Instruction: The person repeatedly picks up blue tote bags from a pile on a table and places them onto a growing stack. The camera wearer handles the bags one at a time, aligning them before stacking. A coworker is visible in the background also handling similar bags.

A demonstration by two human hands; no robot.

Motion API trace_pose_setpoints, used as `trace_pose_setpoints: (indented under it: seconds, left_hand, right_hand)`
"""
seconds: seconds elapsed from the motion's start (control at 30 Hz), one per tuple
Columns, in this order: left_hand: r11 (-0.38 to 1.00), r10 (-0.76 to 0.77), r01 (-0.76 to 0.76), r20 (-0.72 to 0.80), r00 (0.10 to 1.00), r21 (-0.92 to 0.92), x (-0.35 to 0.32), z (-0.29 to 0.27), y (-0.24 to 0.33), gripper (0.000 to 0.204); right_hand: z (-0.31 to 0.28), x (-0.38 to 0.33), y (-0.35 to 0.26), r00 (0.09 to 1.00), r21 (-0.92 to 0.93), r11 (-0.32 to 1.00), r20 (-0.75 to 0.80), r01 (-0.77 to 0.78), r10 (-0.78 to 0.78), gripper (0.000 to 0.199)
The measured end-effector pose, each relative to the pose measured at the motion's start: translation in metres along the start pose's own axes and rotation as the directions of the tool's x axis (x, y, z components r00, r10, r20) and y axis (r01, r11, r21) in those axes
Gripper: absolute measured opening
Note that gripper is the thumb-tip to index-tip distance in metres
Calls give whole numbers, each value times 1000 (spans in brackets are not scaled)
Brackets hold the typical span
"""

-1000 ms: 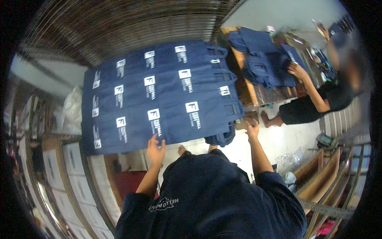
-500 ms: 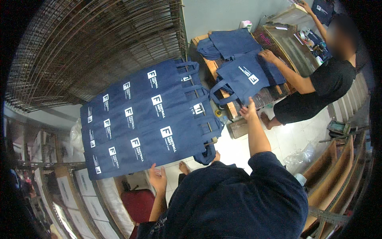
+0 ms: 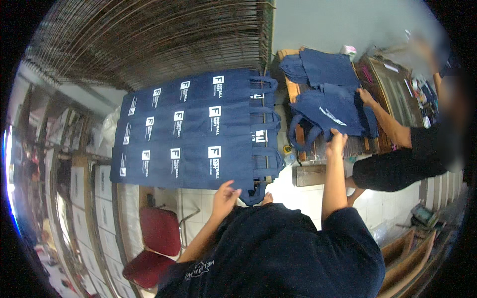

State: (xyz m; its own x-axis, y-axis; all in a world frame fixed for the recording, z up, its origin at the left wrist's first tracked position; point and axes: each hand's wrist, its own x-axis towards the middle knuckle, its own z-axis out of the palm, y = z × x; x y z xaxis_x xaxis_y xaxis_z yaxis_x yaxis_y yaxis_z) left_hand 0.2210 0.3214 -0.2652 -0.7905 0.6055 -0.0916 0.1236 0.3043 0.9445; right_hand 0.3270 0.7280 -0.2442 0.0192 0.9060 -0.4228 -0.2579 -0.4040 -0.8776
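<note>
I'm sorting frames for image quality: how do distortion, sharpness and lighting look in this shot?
Head view: strong fisheye, black corners, the slatted rack bowing near the rim; the navy tote bags under the left hand are sharp and evenly lit; the upper right is smeared; bright glare along the far left edge.

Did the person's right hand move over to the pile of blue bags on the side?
Yes. The right hand left the near edge of the board of printed bags and reached right, onto the loose blue bag on the wooden table.
</note>
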Motion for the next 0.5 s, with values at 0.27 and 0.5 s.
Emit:
trace_pose_setpoints:
  seconds: [0.27,0.5]
  left_hand:
    - [160,30,909,922,386,-386,59,83,86,113]
    - [254,-156,759,749,644,-599,68,35,139,44]
  right_hand:
    - [-12,-160,-119,893,-22,994,441,111,-90,66]
    - [-18,-197,-133,765,24,997,640,73,-71,73]
